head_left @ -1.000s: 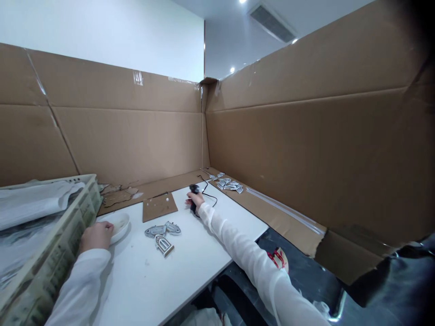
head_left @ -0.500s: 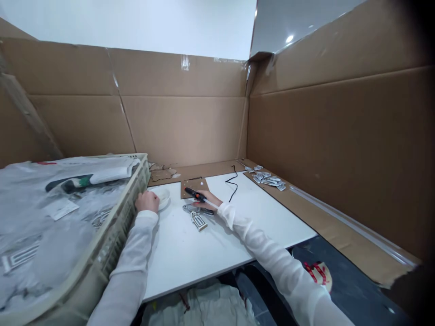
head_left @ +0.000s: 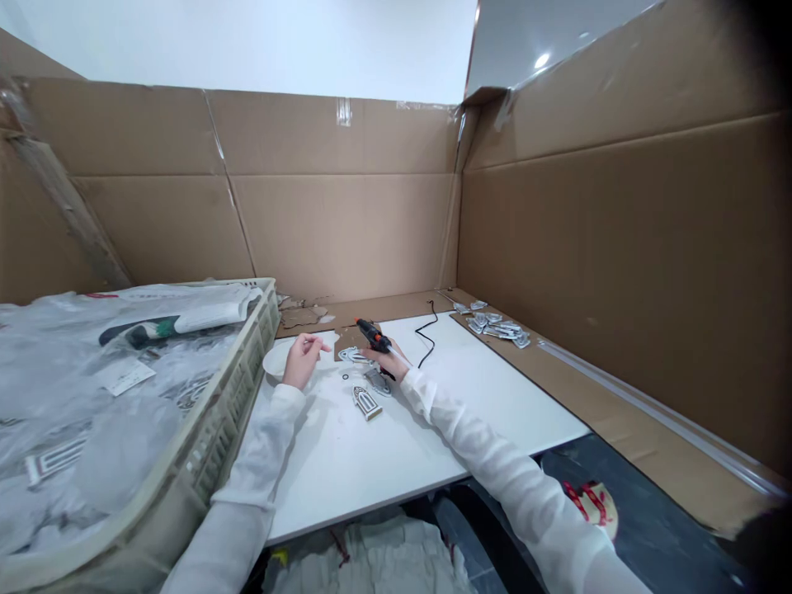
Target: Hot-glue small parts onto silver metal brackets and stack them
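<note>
My right hand [head_left: 389, 360] is wrapped around a black-and-orange glue gun [head_left: 374, 337], its tip pointing up and to the left. A white glue stick shows at its back. My left hand [head_left: 303, 360] has its fingers pinched together beside a white round dish [head_left: 273, 360]; whatever is between them is too small to make out. Between the hands lie a small dark ring [head_left: 345, 377] and a brown cardboard square [head_left: 346, 338]. A white arch-shaped piece [head_left: 354, 355] overlaps the square. Nearer me are a grey arched piece [head_left: 377, 382] and a patterned window-shaped piece [head_left: 367, 403].
A cream plastic crate [head_left: 247, 392] full of bagged parts stands at the left of the white board [head_left: 371, 462]. Several small packed pieces [head_left: 498, 328] lie along the right edge. A black cord [head_left: 426, 334] trails behind my right hand. Cardboard walls [head_left: 346, 223] enclose the back and right.
My left hand has moved right from the dish's left side, toward the middle. The glue gun has lifted and tilts more upward, uncovering the arched pieces and ring. The view has shifted slightly.
</note>
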Demonstrator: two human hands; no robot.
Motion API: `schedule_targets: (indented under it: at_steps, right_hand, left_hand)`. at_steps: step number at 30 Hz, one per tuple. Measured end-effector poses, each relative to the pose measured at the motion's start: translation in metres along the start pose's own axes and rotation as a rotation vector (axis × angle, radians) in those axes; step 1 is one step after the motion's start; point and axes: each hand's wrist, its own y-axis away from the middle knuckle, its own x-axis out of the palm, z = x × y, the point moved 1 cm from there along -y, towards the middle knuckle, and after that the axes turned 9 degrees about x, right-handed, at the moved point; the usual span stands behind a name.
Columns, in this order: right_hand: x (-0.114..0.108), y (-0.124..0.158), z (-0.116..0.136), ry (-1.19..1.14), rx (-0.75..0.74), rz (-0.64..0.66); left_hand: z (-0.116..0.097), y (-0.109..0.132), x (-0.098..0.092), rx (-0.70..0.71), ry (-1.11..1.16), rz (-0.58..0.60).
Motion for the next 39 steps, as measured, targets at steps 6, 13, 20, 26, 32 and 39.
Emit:
schedule_targets:
  at_steps: [6, 13, 20, 26, 32, 39]
  right_hand:
    - [0.004, -0.002, -0.004, -0.079, 0.012, -0.103]
    - [0.011, 0.002, -0.004, -0.04, -0.259, -0.155]
    - [0.015, 0.013, 0.002, 0.022, -0.383, -0.185]
    - [0.017, 0.019, 0.007, 0.045, -0.405, -0.153]
    - [0.019, 0.017, 0.004, -0.042, -0.377, -0.132]
    - [0.021, 0.016, 0.006, -0.204, -0.239, -0.168]
  left_hand:
    - [-0.018, 0.027, 0.028, 0.381, -0.555, 0.048]
    - [-0.021, 0.04, 0.041, 0.459, -0.85, -0.006]
    - [-0.026, 0.041, 0.04, 0.483, -0.988, -0.067]
    - [-0.028, 0.044, 0.042, 0.507, -0.965, -0.021]
    - [-0.021, 0.045, 0.049, 0.411, -0.682, 0.04]
    - [-0.002, 0.045, 0.056, 0.076, -0.345, -0.149]
